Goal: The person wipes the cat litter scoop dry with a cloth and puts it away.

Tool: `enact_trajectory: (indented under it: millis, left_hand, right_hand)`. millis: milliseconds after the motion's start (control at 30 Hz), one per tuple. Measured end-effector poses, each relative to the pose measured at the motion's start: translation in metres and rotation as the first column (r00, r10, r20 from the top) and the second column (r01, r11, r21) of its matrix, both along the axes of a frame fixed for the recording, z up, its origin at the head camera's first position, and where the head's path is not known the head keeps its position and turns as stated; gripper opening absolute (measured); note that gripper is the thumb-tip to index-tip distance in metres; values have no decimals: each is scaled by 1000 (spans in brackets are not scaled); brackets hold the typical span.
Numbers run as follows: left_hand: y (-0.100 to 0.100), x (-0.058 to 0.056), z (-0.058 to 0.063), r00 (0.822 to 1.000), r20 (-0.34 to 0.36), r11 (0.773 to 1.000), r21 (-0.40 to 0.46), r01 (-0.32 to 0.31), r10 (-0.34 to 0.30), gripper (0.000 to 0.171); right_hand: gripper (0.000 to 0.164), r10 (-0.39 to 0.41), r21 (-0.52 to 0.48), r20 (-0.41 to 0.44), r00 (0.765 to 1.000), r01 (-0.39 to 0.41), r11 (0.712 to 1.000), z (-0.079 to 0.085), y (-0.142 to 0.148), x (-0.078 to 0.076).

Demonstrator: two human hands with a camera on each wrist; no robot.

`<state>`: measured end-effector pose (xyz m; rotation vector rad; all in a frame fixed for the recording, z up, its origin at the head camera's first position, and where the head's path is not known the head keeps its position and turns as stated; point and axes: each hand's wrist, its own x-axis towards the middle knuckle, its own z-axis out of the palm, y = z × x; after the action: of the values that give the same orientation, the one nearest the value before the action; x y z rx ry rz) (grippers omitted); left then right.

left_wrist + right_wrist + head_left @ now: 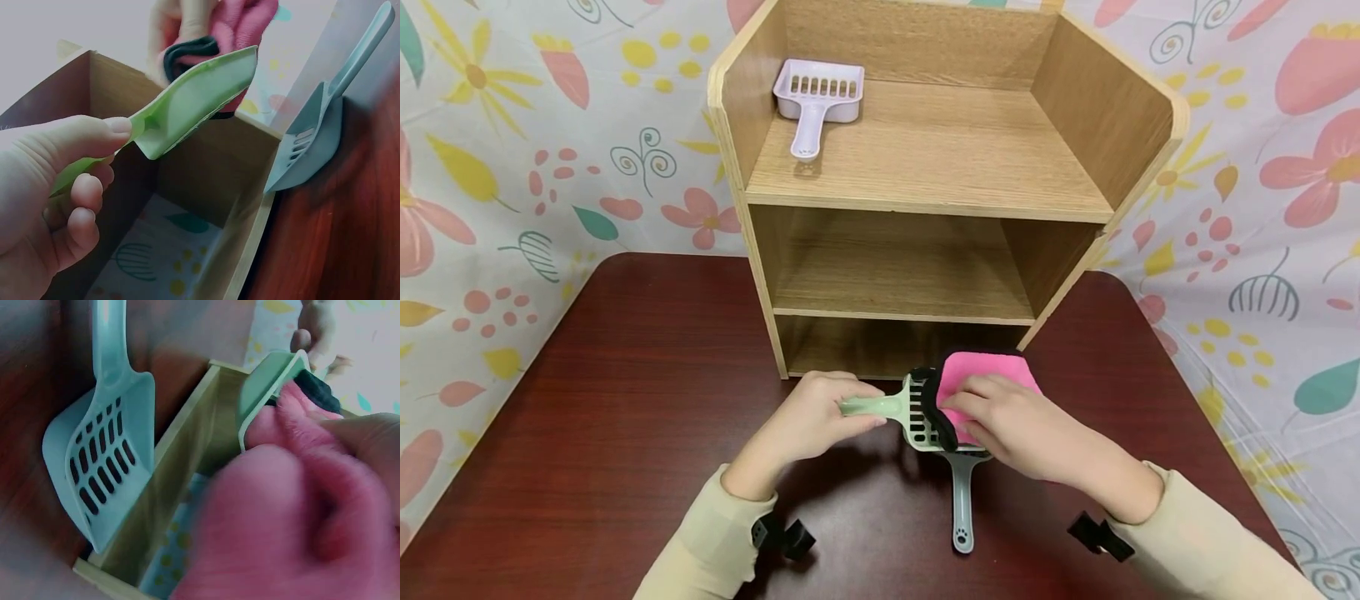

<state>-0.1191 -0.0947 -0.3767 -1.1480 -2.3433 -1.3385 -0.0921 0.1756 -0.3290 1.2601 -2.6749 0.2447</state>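
My left hand (812, 417) grips the handle of a pale green slotted litter scoop (872, 406), thumb on top. The scoop is held up over the table with its head to the right. In my right hand (1022, 425) a pink cloth (988, 367) with a black edge is bunched. The right wrist view shows the cloth (250, 519) pushed into the head of the green scoop (259, 381). Beneath the two hands, a grey-blue litter scoop (962, 508) lies on the table, handle toward me; the green scoop partly hides its head in the head view.
A wooden shelf unit (955, 150) stands at the back of the dark red table (625, 400). On its top level, at the left, sits a lilac litter scoop (808, 129) in a matching tray. Patterned cloth (565, 167) hangs behind and at both sides.
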Motion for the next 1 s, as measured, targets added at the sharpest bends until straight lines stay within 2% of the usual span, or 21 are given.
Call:
enact_trajectory:
  millis: [133, 200, 400, 500, 600, 800, 1000]
  left_hand:
    - [4, 1, -2, 1000, 2, 1000, 2, 7, -7, 20]
    - [5, 1, -2, 1000, 5, 1000, 14, 6, -6, 19]
    - [6, -1, -5, 1000, 13, 999, 31, 17, -17, 19]
    - [5, -1, -5, 1000, 4, 1000, 21, 7, -7, 20]
    - [3, -1, -5, 1000, -6, 1000, 9, -9, 9, 21]
    - [3, -2, -5, 999, 36, 1000, 6, 0, 0, 20]
    - [5, 0, -4, 995, 95, 1000, 14, 23, -25, 19]
  right_hand:
    - [23, -16, -66, -1, 1000, 16, 998, -3, -9, 1]
    - [24, -20, -87, -27, 999, 18, 996, -5, -14, 1]
    - [24, -35, -62, -163, 986, 25, 998, -12, -20, 3]
    - [20, -40, -34, -197, 980, 34, 999, -12, -19, 3]
    - [16, -61, -4, -195, 979, 61, 998, -10, -15, 3]
    - [16, -68, 55, -174, 982, 79, 995, 2, -9, 5]
    - [26, -17, -34, -152, 988, 12, 999, 7, -14, 6]
